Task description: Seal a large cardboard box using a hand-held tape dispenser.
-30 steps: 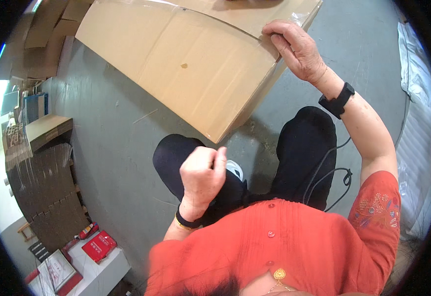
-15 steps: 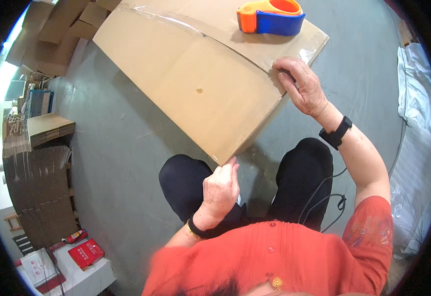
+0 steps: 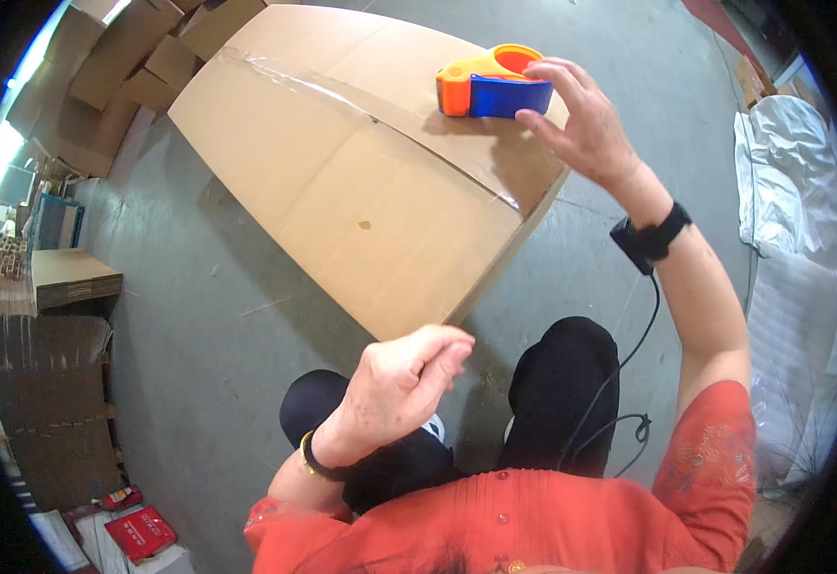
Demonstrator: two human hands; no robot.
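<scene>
My right hand [image 3: 581,120] open, fingertips touching tape dispenser [image 3: 490,86] atop cardboard box [image 3: 361,182]. Dispenser likely light, rigid; grasp at blue handle. My left hand [image 3: 399,383] loosely curled, empty, near box corner.

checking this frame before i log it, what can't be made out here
- Head view: the tape dispenser's far side and any grip on it, hidden behind the right hand.
- The left hand's palm, hidden by its curled fingers; whether it holds anything cannot be told.
- The cardboard box's sides and underside, hidden by its own top.
- The red packages at the lower left are too small to identify.
</scene>
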